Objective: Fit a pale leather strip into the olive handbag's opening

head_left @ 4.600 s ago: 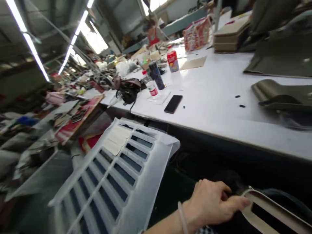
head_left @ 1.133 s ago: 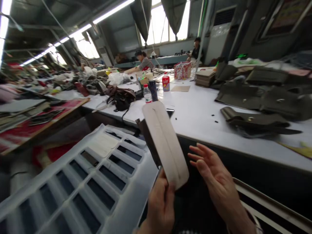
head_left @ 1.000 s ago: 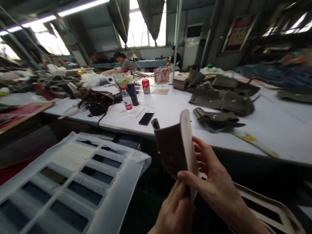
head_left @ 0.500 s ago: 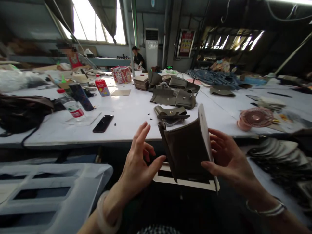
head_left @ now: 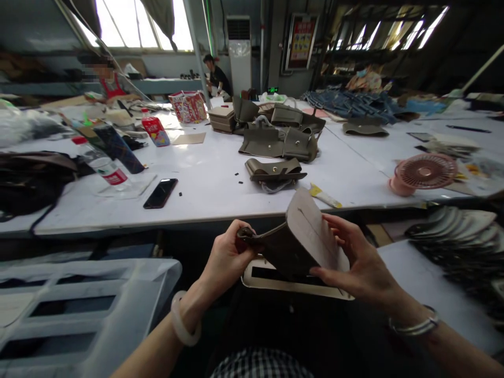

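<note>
Dark brown leather piece (head_left: 287,252), folded over, pale underside of its flap turned up, marked with a thin slit. Held tilted in the air, pinched at both ends.

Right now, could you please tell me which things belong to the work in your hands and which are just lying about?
In hand:
- leather piece, gripped by left hand and right hand

Lying about, on the table:
- phone
- bottle
- fan
- olive bag part
</note>
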`<state>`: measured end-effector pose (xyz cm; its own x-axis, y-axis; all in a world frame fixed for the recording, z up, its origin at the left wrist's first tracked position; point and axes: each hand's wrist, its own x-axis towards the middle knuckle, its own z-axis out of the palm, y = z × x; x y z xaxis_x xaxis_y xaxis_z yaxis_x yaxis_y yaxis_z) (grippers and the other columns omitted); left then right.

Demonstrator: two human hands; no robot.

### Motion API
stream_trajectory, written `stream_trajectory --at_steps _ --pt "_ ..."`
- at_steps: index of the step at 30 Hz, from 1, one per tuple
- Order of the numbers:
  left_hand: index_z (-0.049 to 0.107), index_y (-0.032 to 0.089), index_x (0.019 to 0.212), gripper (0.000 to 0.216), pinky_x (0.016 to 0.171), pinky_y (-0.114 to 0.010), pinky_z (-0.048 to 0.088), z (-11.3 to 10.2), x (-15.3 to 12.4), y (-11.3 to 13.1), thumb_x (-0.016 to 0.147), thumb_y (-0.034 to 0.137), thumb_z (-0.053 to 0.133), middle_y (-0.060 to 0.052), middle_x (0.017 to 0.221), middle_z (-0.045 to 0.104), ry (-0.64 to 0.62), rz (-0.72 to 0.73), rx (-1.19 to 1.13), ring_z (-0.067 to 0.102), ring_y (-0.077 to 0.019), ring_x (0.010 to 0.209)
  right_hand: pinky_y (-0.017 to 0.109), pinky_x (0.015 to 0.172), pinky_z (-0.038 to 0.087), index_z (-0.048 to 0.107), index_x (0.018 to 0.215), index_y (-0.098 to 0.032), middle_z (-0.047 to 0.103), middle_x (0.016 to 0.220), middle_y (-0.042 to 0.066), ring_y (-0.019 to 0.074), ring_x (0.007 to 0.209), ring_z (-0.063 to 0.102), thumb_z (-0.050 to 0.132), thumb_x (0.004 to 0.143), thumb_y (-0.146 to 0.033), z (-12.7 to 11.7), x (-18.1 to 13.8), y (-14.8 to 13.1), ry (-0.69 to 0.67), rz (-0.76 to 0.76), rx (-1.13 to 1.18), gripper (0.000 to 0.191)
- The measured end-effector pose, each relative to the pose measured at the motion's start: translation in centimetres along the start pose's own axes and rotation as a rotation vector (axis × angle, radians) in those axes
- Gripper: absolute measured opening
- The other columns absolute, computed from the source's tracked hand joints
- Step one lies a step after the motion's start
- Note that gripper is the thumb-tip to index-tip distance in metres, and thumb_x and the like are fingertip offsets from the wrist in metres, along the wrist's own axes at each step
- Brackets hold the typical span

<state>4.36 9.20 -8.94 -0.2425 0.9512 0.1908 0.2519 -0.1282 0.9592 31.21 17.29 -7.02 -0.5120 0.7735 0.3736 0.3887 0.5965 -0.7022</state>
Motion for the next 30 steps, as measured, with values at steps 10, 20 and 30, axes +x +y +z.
stream_trajectory --at_steps 10,20,30 --pt "0.066 0.023 0.093 0.021 0.095 -0.039 0.047 2.2 -2.4 -4.1 0.074 0.017 0.074 -0.006 0.114 0.064 -0.110 0.039 0.375 0.056 -0.0242 0.110 0.043 0.100 0.051 0.028 0.150 -0.030 0.043 0.143 0.009 0.0296 0.121 0.053 0.063 0.085 -0.031 -0.4 -0.6 0.0 -0.195 -0.253 -0.480 0.074" --pt "0.064 0.023 0.083 0.008 0.118 -0.059 0.012 2.7 -3.9 -5.0 0.077 0.018 0.067 -0.007 0.145 0.049 -0.195 -0.073 0.468 0.034 -0.0304 0.141 0.049 0.087 0.056 0.029 0.150 -0.021 0.051 0.131 0.015 0.0316 0.105 0.056 0.068 0.081 -0.025 0.8 -0.5 1.3 -0.284 -0.378 -0.713 0.079" --pt "0.057 0.026 0.120 0.036 0.107 -0.045 0.037 1.2 -5.9 -8.3 0.089 0.043 0.058 -0.009 0.142 0.052 0.089 -0.440 -0.299 0.046 -0.0298 0.132 0.048 0.096 0.056 0.023 0.152 -0.022 0.054 0.139 0.014 0.0297 0.117 0.060 0.072 0.079 -0.029 2.1 0.2 1.6 -0.476 -0.371 -0.564 0.089"
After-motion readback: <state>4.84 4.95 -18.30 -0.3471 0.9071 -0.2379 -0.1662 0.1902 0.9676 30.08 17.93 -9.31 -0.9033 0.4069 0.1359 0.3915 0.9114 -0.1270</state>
